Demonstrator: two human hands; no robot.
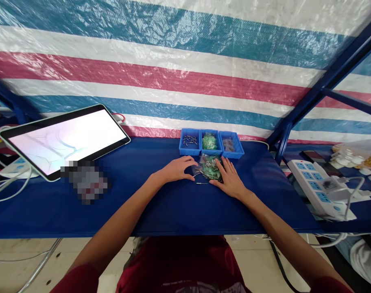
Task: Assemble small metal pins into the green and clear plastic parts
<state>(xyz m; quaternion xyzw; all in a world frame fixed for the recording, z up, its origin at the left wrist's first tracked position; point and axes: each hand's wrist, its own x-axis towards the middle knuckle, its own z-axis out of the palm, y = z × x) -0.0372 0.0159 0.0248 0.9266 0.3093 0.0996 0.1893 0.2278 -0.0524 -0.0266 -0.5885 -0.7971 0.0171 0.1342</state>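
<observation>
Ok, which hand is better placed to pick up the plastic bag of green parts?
Probably the right hand: its fingers already lie over the plastic bag, while the left hand only reaches the bag's edge.

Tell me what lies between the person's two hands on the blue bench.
In the head view, a clear plastic bag of green parts and metal pieces lies there, touched by both the left hand and right hand.
</observation>
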